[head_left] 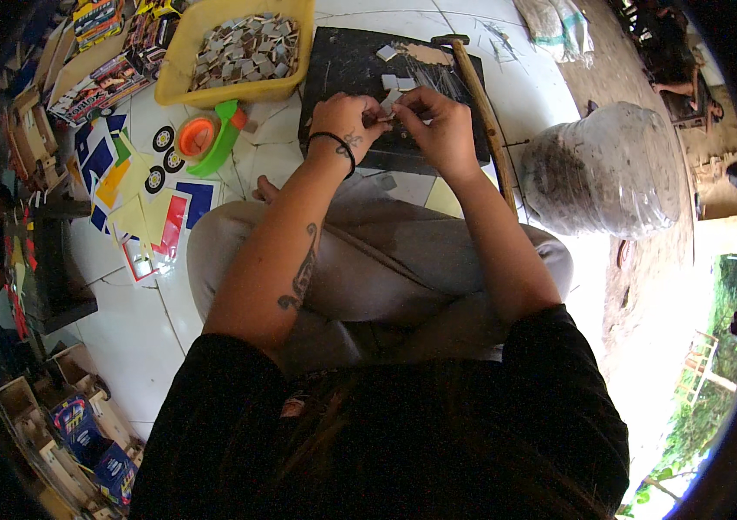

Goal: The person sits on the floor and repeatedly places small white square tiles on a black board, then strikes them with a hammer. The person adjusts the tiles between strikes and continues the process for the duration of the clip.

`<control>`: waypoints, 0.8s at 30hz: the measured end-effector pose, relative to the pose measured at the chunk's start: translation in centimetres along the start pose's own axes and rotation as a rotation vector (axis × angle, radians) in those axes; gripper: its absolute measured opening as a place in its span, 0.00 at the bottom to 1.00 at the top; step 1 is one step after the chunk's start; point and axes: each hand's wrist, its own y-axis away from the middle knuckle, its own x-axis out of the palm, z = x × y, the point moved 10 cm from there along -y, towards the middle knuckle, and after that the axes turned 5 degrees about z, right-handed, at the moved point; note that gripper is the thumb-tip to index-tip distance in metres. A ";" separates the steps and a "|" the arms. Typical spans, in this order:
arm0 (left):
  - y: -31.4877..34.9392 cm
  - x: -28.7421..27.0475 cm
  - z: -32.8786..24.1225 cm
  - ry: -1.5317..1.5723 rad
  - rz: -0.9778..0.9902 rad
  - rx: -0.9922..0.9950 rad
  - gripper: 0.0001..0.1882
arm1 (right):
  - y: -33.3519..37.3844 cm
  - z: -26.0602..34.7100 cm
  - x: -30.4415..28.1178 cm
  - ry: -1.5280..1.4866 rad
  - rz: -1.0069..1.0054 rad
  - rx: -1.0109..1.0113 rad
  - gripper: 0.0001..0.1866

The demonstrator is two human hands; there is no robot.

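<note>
Both my hands meet over a low black block [334, 62] in front of my crossed legs. The fingertips of my left hand [347, 121] are pinched together on a small pale square piece [392, 97], partly hidden by the fingers. My right hand [438, 126] pinches close against it from the other side; what is between its fingertips is too small to make out. Another loose square piece [386, 54] lies farther back on the block, near a scatter of thin nails [445, 80]. Along the block's right edge leans a hammer [478, 95] with a wooden handle.
A yellow tub [169, 74] of small square pieces stands at the back left. Nearer are a green tape dispenser [228, 139] with an orange roll, toy wheels [164, 139] and coloured stickers [130, 217]. A large clear plastic bag [603, 169] sits at the right.
</note>
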 end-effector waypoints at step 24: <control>0.1 0.0 -0.6 -0.093 0.096 -0.050 0.11 | -0.2 0.4 0.3 0.086 0.029 -0.008 0.04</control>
